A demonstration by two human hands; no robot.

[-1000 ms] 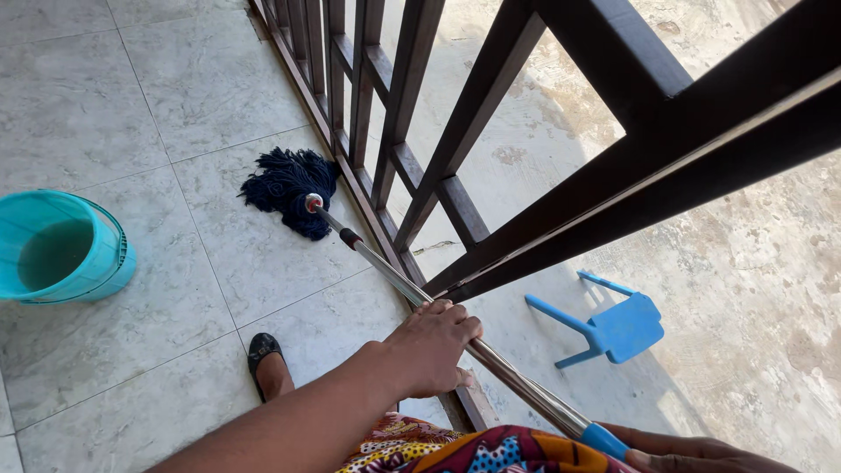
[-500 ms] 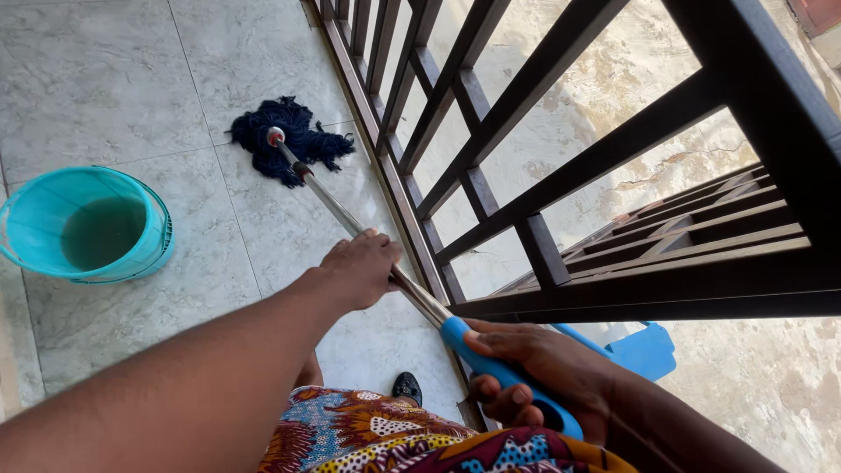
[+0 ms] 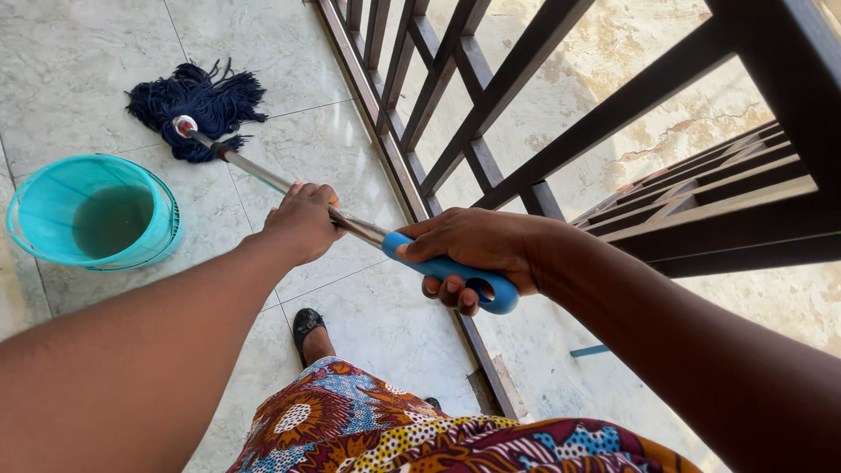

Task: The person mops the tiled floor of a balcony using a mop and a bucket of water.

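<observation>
On the tiled floor (image 3: pixel 79 52) beside the railing (image 3: pixel 491 96), the mop (image 3: pixel 200 107) slants from its dark head at upper left down to the blue grip. Left hand (image 3: pixel 302 219) clasps the metal shaft; right hand (image 3: pixel 477 254) grips the blue end. A teal bucket (image 3: pixel 53 188) stands just beside the head.

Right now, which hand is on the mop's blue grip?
The right hand, wrapped around the blue grip; the left hand holds the metal shaft instead.

Pale marble-look tiled floor (image 3: pixel 79 61), dark railing (image 3: pixel 491 96), perhaps sunlit concrete beyond
</observation>
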